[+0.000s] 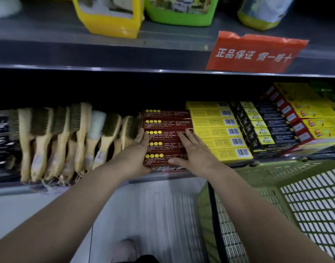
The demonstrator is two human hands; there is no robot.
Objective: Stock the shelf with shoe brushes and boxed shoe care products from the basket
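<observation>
A row of dark red boxes [166, 124] with yellow dots lies on the lower shelf [159, 177], running from back to front. My left hand [138, 154] presses flat against the left side of the row, fingers straight. My right hand [191, 150] rests flat on top of the front boxes with fingers spread. Wooden shoe brushes [68, 141] stand packed in a row just left of the red boxes. The green basket [276, 205] sits at the lower right, and the part in view holds nothing.
Yellow boxes [219, 133] with barcodes adjoin the red row on the right, then black boxes [265, 128] and red-and-yellow boxes [311, 118]. The upper shelf carries yellow and green packages [109, 16] and an orange sign [254, 54]. Pale floor lies below.
</observation>
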